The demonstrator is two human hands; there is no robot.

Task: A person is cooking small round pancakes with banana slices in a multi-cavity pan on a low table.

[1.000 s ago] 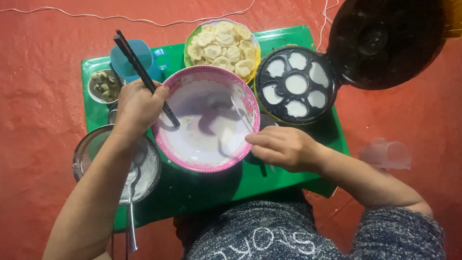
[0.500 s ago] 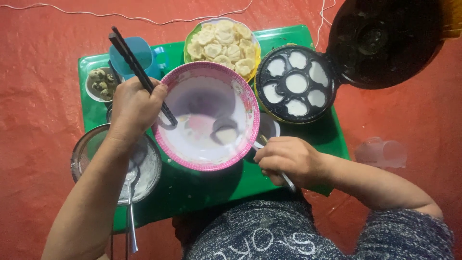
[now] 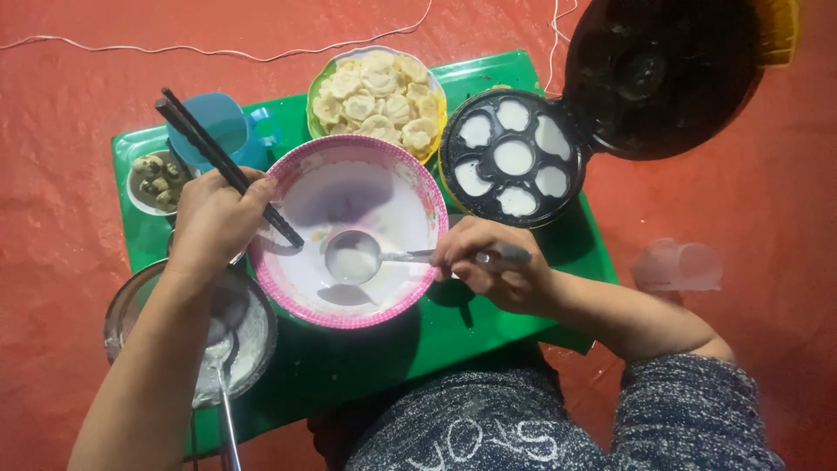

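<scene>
At the bottom of the frame, a dark speckled knitted garment [image 3: 558, 427] is seen, and at lower left a glass bowl [image 3: 131, 301] with white residue and a metal utensil [image 3: 228, 419] lying in it. Just above, a green tray table [image 3: 436, 336] is set on an orange-red floor covering [image 3: 52, 235]. In mid-frame, a pink-rimmed bowl [image 3: 349, 231] of thin white batter is steadied at its left rim by the left hand [image 3: 214, 218], whose fingers are closed around a pair of dark chopsticks [image 3: 196, 139] slanting toward the upper left. A metal ladle [image 3: 353, 255], its cup filled with batter and held over the bowl's centre, is gripped by the handle in the curled fingers of the right hand [image 3: 497, 262] at the bowl's right rim. Farther up, a small dish of speckled eggs [image 3: 157, 179] and a blue cup [image 3: 218, 126] are seen at upper left, a plate of pale round cakes [image 3: 377, 100] at top centre, and a round black mould pan [image 3: 513, 157], its cups filled white and its lid [image 3: 663, 74] thrown open, at upper right.
</scene>
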